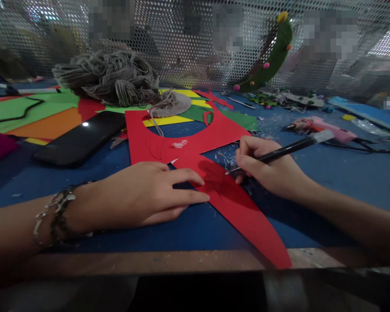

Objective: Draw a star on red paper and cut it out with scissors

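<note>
A cut sheet of red felt or paper (250, 212) lies on the blue table, one pointed strip of it reaching over the front edge. Dark drawn lines, shaped like part of a star, mark the strip near its middle. My left hand (149, 190) lies flat with fingers stretched out, its fingertips touching the red sheet just left of these lines. In my right hand (263, 162) is a black pen (282, 151), gripped between thumb and fingers. Its tip is at the red sheet, close to the right side of the drawn lines.
Behind the sheet sit a heap of grey yarn (113, 78) and a black phone (81, 136). Green and orange sheets (45, 121) spread at the left. A pink glue gun (328, 128) with its cord lies at the right. A perforated metal screen (182, 43) stands along the back.
</note>
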Available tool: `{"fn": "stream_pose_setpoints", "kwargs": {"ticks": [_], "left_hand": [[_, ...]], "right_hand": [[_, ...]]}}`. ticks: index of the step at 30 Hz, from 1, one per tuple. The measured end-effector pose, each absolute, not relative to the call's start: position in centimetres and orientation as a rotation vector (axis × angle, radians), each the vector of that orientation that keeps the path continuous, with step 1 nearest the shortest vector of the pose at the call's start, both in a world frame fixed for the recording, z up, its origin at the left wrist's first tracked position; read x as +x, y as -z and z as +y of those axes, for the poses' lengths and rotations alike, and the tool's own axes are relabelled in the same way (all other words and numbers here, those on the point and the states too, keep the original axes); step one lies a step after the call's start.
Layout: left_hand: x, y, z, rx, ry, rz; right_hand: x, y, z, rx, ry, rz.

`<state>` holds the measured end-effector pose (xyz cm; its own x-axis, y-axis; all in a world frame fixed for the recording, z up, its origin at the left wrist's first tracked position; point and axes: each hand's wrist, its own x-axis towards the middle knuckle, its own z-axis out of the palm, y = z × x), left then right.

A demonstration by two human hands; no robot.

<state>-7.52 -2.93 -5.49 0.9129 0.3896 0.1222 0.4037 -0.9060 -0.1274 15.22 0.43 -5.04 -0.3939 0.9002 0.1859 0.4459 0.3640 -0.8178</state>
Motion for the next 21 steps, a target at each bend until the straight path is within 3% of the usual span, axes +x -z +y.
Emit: {"fn": "stream_pose_setpoints", "kwargs": {"ticks": [13, 21], "left_hand": [[-7.37, 5.34, -3.0, -2.938, 0.103, -0.66], [-7.36, 5.3, -3.0, -2.955, 0.127, -0.641]], "right_hand": [[15.57, 4.95, 0.11, -1.001, -0.745, -2.218], [15.56, 4.89, -0.12, -0.95, -0.818, -2.269]]}}
